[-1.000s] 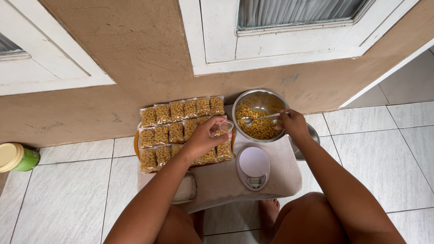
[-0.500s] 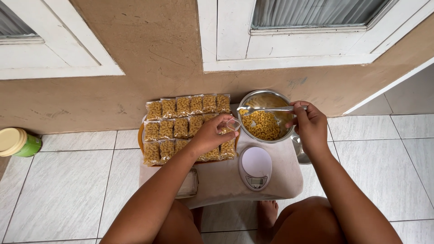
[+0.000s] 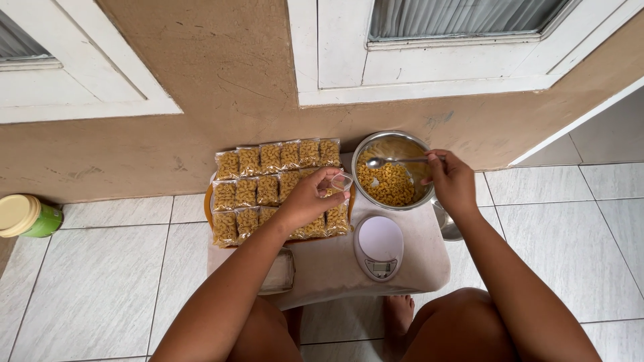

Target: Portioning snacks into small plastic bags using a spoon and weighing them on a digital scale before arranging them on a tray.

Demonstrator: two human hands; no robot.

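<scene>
Stool-top steel bowl (image 3: 362, 144) holds macaroni (image 3: 388, 184); spoon (image 3: 396, 161) above.

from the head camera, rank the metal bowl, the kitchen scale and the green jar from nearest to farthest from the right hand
1. Metal bowl: just left of the right hand, under its spoon.
2. Kitchen scale: below and left, on the cloth.
3. Green jar: far left, on the floor.

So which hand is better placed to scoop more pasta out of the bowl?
Right hand: it holds the spoon over the pasta bowl. Left hand holds a small clear bag.
</scene>
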